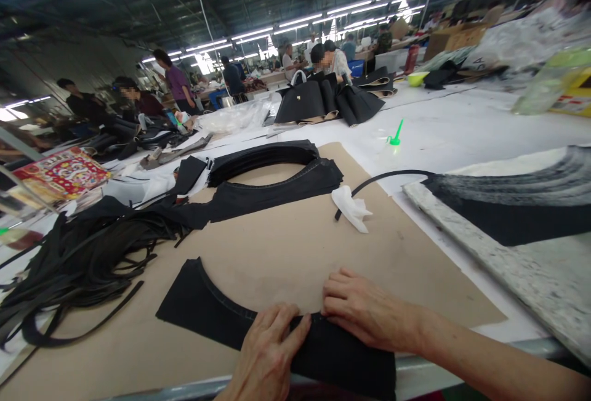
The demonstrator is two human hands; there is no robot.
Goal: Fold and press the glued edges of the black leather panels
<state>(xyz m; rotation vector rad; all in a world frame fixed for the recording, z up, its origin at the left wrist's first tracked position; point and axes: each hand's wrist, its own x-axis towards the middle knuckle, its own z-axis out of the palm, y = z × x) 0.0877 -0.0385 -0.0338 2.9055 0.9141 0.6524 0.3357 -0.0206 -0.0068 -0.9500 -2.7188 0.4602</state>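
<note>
A black curved panel [207, 303] of leather-like material lies before me on a tan sheet, its concave edge facing away from me. My left hand [272, 345] presses on the middle of that edge, fingers together and thumb lying along the fold. Just to its right, my right hand [357, 308] has its fingers curled over the same edge, pinching it down. The fingertips of both hands are partly hidden. Beyond them, a stack of similar black panels [277, 188] sits on the tan sheet. A crumpled white cloth [351, 207] is wrapped around a thin black strip [392, 174].
Loose black strips [92, 259] pile up at left. On the right, a pale board [530, 278] bears overlapping black pieces [521, 210] with whitish edges. A green nozzle [395, 136] stands farther back, near folded black panels [305, 102]. Several people work in the background.
</note>
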